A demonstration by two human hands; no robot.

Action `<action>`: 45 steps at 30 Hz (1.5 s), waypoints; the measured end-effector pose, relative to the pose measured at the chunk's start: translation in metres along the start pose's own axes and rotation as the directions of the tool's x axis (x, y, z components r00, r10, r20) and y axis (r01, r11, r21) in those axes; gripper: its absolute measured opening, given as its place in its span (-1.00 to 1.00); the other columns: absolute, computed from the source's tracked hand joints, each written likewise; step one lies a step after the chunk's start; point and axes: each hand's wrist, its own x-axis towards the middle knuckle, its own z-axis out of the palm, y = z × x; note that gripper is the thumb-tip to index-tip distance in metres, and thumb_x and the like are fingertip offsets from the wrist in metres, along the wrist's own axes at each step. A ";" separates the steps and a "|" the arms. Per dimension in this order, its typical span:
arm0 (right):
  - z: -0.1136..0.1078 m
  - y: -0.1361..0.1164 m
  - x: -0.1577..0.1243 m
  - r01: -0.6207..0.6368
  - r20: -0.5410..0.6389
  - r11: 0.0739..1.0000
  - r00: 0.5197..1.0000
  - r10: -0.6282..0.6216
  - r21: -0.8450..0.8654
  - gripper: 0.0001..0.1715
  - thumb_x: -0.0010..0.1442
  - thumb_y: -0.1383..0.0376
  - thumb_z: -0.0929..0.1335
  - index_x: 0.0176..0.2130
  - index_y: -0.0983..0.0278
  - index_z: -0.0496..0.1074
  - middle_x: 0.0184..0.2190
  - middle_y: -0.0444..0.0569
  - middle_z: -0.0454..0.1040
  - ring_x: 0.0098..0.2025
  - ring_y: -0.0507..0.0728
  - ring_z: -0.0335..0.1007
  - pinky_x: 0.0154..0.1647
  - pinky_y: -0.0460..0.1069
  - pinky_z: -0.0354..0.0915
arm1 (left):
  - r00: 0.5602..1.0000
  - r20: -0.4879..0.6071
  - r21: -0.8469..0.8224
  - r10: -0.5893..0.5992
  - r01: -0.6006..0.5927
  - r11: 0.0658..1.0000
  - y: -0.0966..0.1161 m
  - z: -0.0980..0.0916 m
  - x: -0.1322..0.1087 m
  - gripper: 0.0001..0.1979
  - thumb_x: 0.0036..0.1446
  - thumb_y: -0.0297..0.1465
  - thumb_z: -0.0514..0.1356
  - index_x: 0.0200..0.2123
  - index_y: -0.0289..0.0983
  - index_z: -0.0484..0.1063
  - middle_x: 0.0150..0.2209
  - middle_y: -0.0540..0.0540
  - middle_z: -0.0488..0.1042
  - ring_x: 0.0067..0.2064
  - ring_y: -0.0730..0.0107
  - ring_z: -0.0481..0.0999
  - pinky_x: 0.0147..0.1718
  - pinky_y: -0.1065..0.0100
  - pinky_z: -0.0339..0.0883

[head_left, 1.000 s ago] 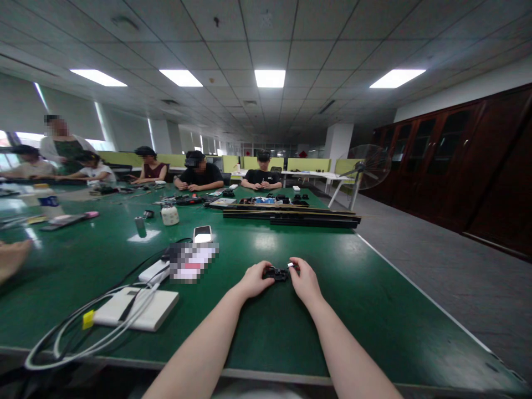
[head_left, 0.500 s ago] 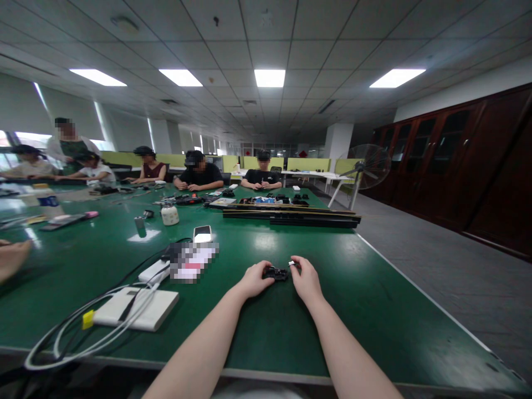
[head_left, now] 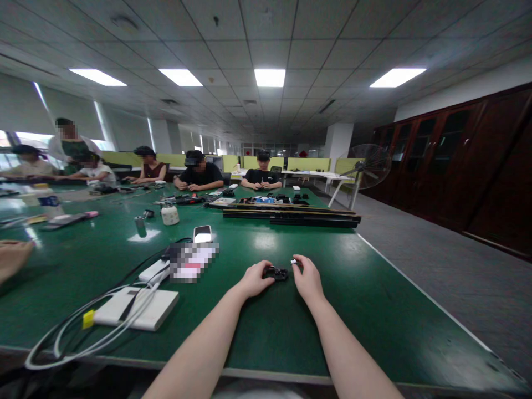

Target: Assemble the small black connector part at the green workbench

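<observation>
My left hand grips the left end of a small black part, low over the green table. The part has an uneven outline, and its kind is too small to make out. To its right, my right hand pinches a small white piece between thumb and forefinger. A narrow gap separates the white piece from the black part. My left fingertips are partly hidden behind the black part.
Long black bars lie across the table ahead of my hands. To the left are a white box with looped cables, a phone and a jar. A person's hand shows at the left edge. Several people sit farther back.
My right hand, with the white piece, has shifted slightly to the right, away from the black part. My left hand stays in place around the black part.
</observation>
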 end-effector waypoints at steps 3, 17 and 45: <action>0.001 0.002 0.000 0.000 -0.024 1.000 1.000 0.000 0.009 -0.68 0.08 0.31 0.21 -0.16 0.29 0.40 -0.18 0.05 0.46 -0.12 0.16 0.36 -0.04 0.08 0.28 | 1.000 0.004 0.007 -0.001 0.001 1.000 0.001 -0.001 -0.001 -0.60 -0.05 -0.35 0.21 -0.08 -0.25 0.33 -0.13 -0.12 0.46 -0.15 0.22 0.45 -0.15 0.28 0.32; 0.000 0.001 0.000 -0.016 -0.030 0.999 0.999 0.017 0.041 -0.68 0.08 0.29 0.22 -0.16 0.28 0.40 -0.17 0.05 0.46 -0.17 0.16 0.37 -0.08 0.08 0.30 | 1.000 -0.010 -0.001 0.008 -0.008 1.000 -0.003 0.001 0.001 -0.60 -0.05 -0.35 0.22 -0.08 -0.22 0.34 -0.14 -0.09 0.46 -0.13 0.23 0.45 -0.12 0.27 0.32; 0.003 0.006 0.000 -0.045 0.052 0.998 0.998 0.048 -0.045 -0.66 0.06 0.31 0.24 -0.13 0.24 0.40 -0.21 -0.01 0.49 -0.16 0.13 0.39 -0.09 0.04 0.30 | 1.000 -0.005 -0.009 -0.005 0.005 1.000 0.000 0.000 0.000 -0.59 -0.07 -0.38 0.21 -0.08 -0.23 0.32 -0.12 -0.10 0.46 -0.13 0.25 0.44 -0.12 0.30 0.31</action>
